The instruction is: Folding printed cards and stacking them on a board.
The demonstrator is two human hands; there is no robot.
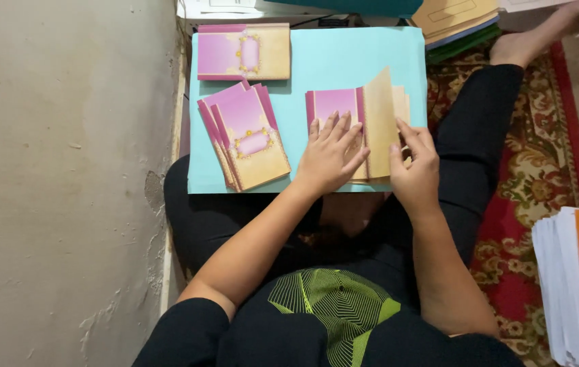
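On the light blue board across the person's lap lies a pink and tan folded card, partly opened. The left hand presses flat on its pink side, fingers spread and grasping nothing. The right hand lifts the tan flap by its free edge, apparently pinched between thumb and fingertips, though the grip is half hidden. The card looks light, thin and bendable, likely to crease; it is best taken at an edge. A fanned stack of cards lies just left of it, apart.
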